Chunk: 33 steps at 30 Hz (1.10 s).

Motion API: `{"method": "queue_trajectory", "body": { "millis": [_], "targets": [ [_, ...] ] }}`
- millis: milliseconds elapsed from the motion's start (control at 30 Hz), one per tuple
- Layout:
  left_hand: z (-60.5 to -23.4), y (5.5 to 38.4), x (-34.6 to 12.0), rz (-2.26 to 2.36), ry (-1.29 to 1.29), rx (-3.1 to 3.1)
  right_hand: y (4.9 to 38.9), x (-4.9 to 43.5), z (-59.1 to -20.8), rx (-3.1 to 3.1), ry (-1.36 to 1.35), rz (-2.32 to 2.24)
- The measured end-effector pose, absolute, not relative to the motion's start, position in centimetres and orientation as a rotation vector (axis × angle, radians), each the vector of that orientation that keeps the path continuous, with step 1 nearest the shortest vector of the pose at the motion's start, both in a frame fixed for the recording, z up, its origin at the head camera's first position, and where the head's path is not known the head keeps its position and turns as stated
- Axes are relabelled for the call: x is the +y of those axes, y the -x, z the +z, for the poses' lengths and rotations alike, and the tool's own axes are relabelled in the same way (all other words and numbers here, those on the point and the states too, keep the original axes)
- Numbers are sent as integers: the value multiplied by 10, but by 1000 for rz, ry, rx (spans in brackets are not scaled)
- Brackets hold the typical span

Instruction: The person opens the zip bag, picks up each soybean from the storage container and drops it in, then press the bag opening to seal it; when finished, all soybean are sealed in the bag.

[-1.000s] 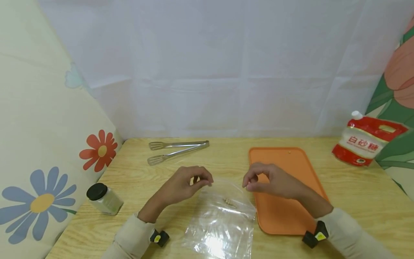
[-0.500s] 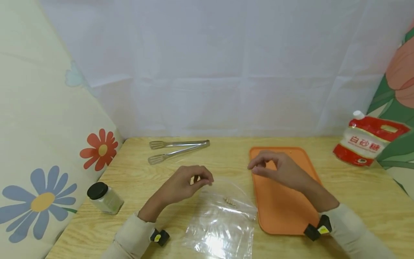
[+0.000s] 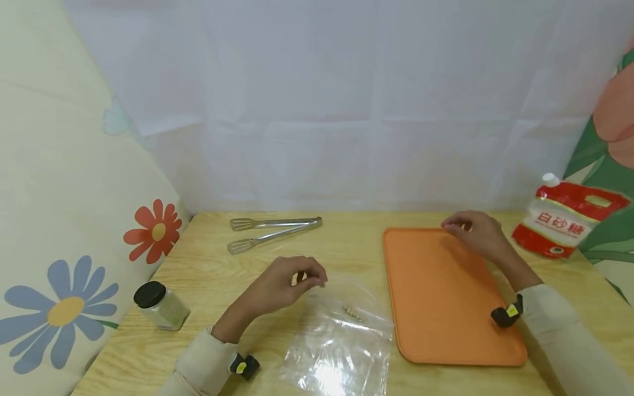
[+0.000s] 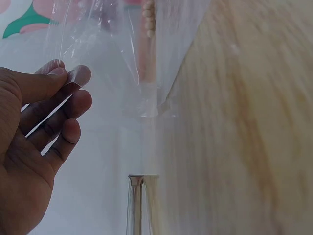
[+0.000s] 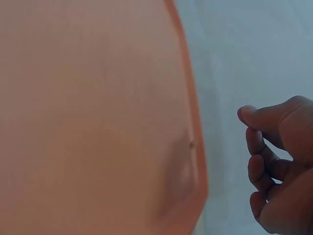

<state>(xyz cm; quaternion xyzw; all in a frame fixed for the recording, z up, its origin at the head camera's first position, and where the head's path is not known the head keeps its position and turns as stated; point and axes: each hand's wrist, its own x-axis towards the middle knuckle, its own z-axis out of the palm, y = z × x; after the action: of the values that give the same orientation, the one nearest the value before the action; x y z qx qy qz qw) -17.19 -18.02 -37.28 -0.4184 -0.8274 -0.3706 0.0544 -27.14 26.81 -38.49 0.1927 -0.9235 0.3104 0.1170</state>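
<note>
My left hand [image 3: 287, 283] pinches the top edge of a clear plastic zip bag [image 3: 342, 344] between thumb and forefinger. A row of small round beige pieces [image 3: 353, 313] shows in the bag; in the left wrist view the pieces [image 4: 149, 19] look like beans or beads. My right hand [image 3: 477, 234] hovers by the far edge of an orange tray [image 3: 441, 297], fingers loosely curled, with nothing visible in them. In the right wrist view one tiny beige piece [image 5: 192, 145] sits at the tray's rim, apart from the fingertips.
Metal tongs [image 3: 274, 232] lie spread at the back left. A jar [image 3: 162, 306] with a black lid stands at the left edge. A red and white sugar pouch [image 3: 567, 217] stands at the back right, near my right hand. A white cloth [image 3: 297, 110] hangs behind the table.
My right hand has moved away from the bag, rightward and back across the orange tray to its far edge. The left hand stays at the bag's top edge.
</note>
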Motion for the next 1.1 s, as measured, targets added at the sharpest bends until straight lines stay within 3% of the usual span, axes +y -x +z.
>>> {"method": "queue_trajectory", "body": {
  "millis": [567,1100],
  "targets": [
    [-374,171,-179,-1139,1266,-2530,298,285,-409,-2911,-422,844],
    [-372,171,-180,-1112,1268,-2529,297,283,-410,-2879,-488,779]
  ]
}}
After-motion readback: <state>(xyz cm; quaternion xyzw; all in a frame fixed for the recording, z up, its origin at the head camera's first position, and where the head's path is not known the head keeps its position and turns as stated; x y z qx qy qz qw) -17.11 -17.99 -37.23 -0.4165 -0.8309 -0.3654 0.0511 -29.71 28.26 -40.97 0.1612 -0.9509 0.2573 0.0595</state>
